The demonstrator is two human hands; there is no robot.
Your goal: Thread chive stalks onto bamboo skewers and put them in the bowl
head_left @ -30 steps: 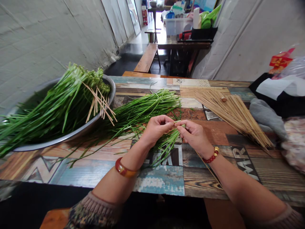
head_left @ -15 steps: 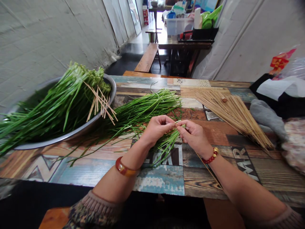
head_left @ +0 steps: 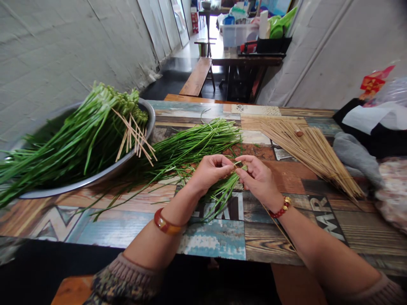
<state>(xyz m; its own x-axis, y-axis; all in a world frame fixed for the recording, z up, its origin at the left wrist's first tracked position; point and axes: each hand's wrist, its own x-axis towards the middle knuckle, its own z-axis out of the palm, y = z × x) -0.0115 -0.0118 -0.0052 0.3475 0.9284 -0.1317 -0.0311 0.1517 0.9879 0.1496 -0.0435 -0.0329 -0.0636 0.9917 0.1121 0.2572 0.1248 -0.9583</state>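
Note:
My left hand point(head_left: 211, 170) is closed, thumb and forefinger pinching the pale end of a chive stalk. Close beside it, my right hand point(head_left: 259, 176) grips a thin bamboo skewer point(head_left: 280, 228), which runs out below the palm toward the table's front edge. Several chives point(head_left: 224, 190) hang from between the two hands, their green leaves lying over the tabletop. The skewer's tip is hidden by my fingers. Just beyond my hands lies a loose pile of chives point(head_left: 197, 142). To the right rests a fanned bundle of bamboo skewers point(head_left: 314, 152).
At the left, a metal basin point(head_left: 95, 180) holds many chives, with several skewers point(head_left: 135, 140) sticking out over its rim. Grey cloth point(head_left: 352, 152) and plastic bags point(head_left: 392, 190) crowd the right side. A bench point(head_left: 197, 76) and another table stand behind.
My right forefinger has lifted and straightened a little, and the pale stalk end between my fingertips shows at a different angle. Both hands stay in nearly the same place.

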